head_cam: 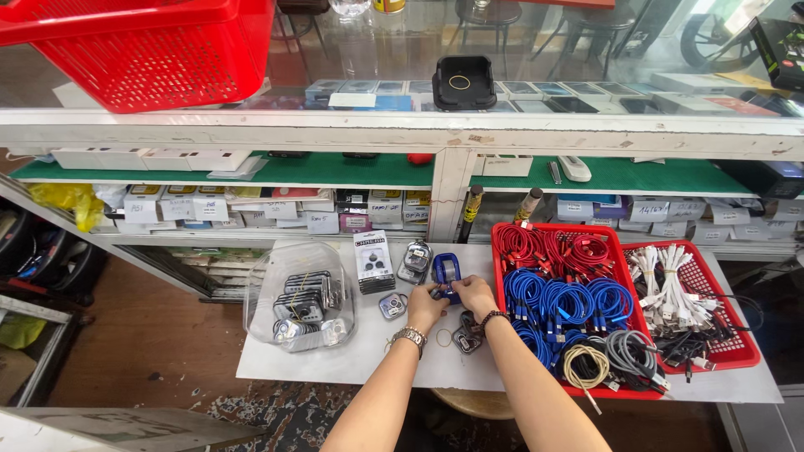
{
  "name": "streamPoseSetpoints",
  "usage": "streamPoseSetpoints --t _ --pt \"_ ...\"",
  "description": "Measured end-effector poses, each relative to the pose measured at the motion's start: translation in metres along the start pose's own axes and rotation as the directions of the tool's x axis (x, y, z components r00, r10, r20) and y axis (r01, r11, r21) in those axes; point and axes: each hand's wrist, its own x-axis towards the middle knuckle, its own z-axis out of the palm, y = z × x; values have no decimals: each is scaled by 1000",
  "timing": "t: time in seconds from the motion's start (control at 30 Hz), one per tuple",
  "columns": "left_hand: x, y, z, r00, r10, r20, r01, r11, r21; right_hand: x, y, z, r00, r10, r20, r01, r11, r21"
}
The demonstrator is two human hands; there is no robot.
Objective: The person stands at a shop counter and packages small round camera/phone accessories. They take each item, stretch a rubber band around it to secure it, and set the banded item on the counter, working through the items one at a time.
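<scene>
Both my hands meet over a white board (352,356) on the floor. My left hand (425,305) and my right hand (474,295) together pinch a small blue packaged item (445,272). A watch is on my left wrist, a bead bracelet on my right. Around them lie other small packaged items: a grey stack (414,261), one near my left thumb (391,306), a dark one (466,338) under my right wrist, and a black card pack (373,261). A rubber band (443,338) lies by my left wrist.
A clear plastic tub (299,303) of packaged items stands at the left. Red baskets hold coiled red, blue and grey cables (563,301) and white cables (674,289). Behind is a glass display counter (402,125) with boxes on shelves, and a red basket (159,50) on top.
</scene>
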Motion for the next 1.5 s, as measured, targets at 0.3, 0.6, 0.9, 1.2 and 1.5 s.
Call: streamPoseSetpoints --t 0.3,0.6,0.9,1.2,1.5 --pt "1 -7 6 991 109 -71 -106 993 48 -13 25 9 985 -117 -124 99 985 -139" --pt "-5 1 3 998 38 -43 -39 999 -27 -19 20 8 968 -165 -191 108 954 -279" --pt "-1 3 -13 993 -59 106 85 963 -257 -28 23 21 920 -272 -283 128 889 -440" --pt "-12 -7 -71 952 96 291 9 941 -340 -44 -11 -38 842 -538 50 535 843 58" --pt "-24 1 -68 934 158 320 -49 944 -325 -100 -71 -88 694 -567 444 697 683 -219"
